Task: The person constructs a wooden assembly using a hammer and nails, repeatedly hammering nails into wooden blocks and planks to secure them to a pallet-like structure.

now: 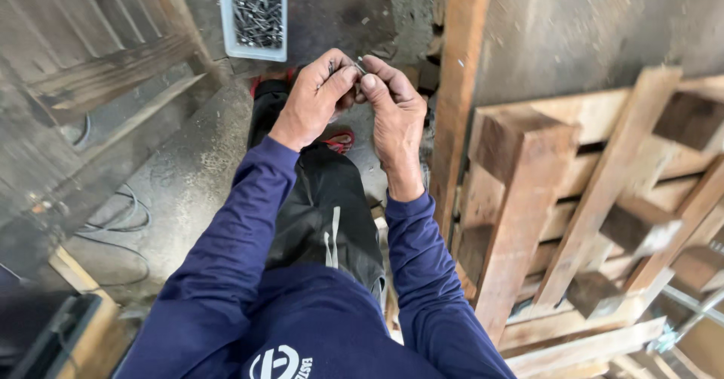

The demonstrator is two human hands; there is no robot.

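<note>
My left hand [315, 96] and my right hand [394, 111] are raised together in front of me, fingertips meeting. Between them they pinch a few small metal nails [359, 66], mostly hidden by the fingers. Both arms wear dark blue sleeves. Beyond the hands, on the concrete floor, stands a pale plastic tray [226, 24] filled with several grey nails. Below my hands are my dark trousers and a red sandal [341, 139].
A wooden pallet [588, 220] of rough planks and blocks leans at the right, with an upright beam [460, 85] beside my right hand. Weathered boards [98, 70] lie at the left. Cables [113, 228] trail on the floor at lower left.
</note>
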